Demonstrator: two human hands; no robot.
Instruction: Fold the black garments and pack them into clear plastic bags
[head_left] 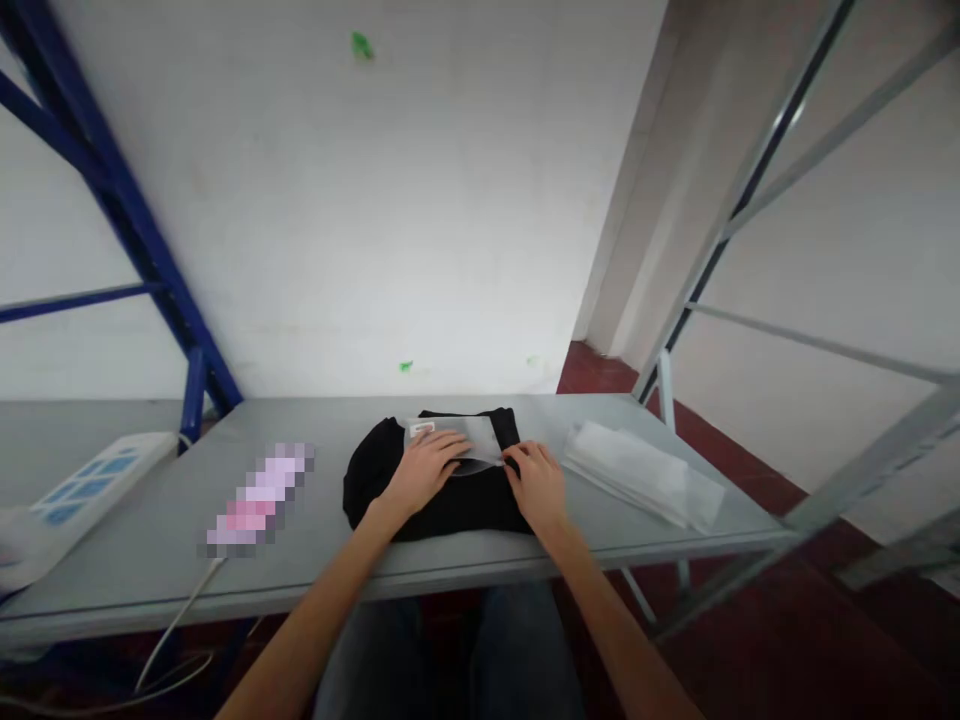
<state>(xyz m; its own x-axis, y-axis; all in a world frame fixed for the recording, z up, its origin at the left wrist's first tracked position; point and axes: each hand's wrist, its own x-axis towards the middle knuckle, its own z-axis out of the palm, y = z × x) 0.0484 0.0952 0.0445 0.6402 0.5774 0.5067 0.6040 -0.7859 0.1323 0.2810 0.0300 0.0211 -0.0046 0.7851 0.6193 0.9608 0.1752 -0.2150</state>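
Observation:
Black folded fabric (469,508) lies on the grey tabletop in front of me. On top of it rests a translucent plastic bag (484,440) with a small white label near its upper left corner. My left hand (426,468) lies flat over the bag, fingers stretched out to the right. At the bag's right end, my right hand (536,482) has its thumb and fingertips pinched together on the edge. Part of the bag is hidden beneath my left hand.
A stack of translucent bags (641,472) lies to the right. On the left are a pixelated pink device (259,500) with a white cable (176,620) and a white power strip (94,495). Blue (142,230) and grey (701,270) metal frames flank the table (315,580), with a white wall behind.

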